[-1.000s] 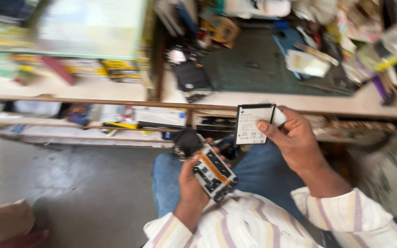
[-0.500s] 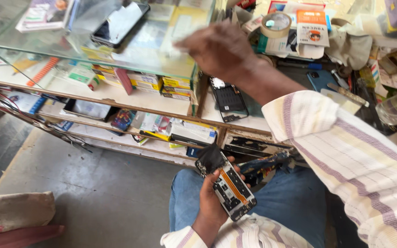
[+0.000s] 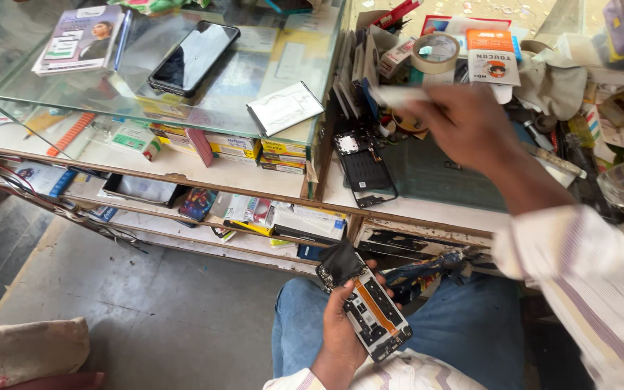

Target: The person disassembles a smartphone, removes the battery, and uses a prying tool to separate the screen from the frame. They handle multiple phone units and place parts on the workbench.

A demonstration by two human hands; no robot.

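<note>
While I'm sat at the bench, my left hand (image 3: 341, 328) has the opened-up phone (image 3: 366, 307) down over my lap, fingers curled round its edges so the bare insides face up at me, with an orange strip running along the board and a black flap sticking off the top end. It's a firm grip, thumb on one side and fingers on the other.

My right hand (image 3: 471, 126) is up over the bench, reaching across the green mat (image 3: 435, 177), and it's pretty blurry. It looks like there's a thin pale tool (image 3: 399, 95) pinched in the fingertips, but honestly I can't tell what it is or how tight the hold is.

Just left of that hand, a black phone back cover (image 3: 364, 167) lies flat on the mat's edge. A roll of tape (image 3: 435, 52) sits further back in the clutter. Over on the glass counter (image 3: 52, 94) there's a dark phone (image 3: 193, 58) face up, a white battery-like slab (image 3: 285, 108) near the corner, and a booklet (image 3: 77, 40) at the far left.
</note>
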